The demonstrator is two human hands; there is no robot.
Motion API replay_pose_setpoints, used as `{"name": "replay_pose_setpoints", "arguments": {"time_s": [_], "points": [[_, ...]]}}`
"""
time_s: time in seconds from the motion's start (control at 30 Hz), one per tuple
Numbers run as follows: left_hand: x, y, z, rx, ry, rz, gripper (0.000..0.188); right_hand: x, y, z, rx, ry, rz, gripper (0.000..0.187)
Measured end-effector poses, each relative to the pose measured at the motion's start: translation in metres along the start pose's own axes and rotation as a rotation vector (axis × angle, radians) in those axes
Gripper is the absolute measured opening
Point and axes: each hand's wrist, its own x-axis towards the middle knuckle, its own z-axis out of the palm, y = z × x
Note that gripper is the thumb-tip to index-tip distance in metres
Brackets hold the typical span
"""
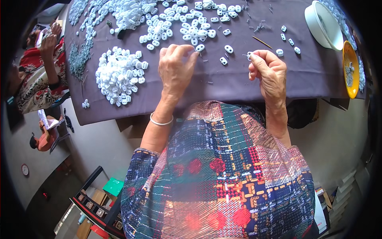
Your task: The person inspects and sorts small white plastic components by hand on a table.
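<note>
While a heap of small white pieces [118,75] is piled well left of the brown stick [262,42], one white piece [199,47] is seen right at the fingertips of the left hand [175,67], also left of the stick; whether it's pinched or just touched honestly can't be told. Just below the stick, a second white piece [250,54] is clamped between thumb and fingers of the right hand [271,71]. Right of the stick, a white tub [314,27] and yellow bowl [351,90] are parked.

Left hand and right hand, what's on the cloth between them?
In the head view, loose white two-holed pieces and a few small thin bits lie there.
</note>
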Motion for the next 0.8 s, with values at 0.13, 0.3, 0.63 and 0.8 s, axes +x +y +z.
{"name": "replay_pose_setpoints", "arguments": {"time_s": [0.13, 0.3, 0.63, 0.8], "points": [[0.010, -0.001, 0.010, 0.043, -0.033, 0.019, 0.016, 0.000, -0.001, 0.004, 0.006, -0.029, 0.001, 0.011], [0.012, 0.005, 0.012, 0.005, -0.059, 0.053, 0.015, -0.001, 0.001, 0.005, -0.003, -0.046, -0.006, 0.010], [-0.021, 0.024, -0.017, -1.597, -0.319, -0.914, 0.016, -0.007, -0.003, 0.014, -0.034, -0.169, 0.030, 0.011], [-0.032, 0.026, -0.020, -1.835, -0.336, -1.055, 0.018, -0.014, -0.009, 0.021, -0.048, -0.209, 0.039, 0.012]]}}
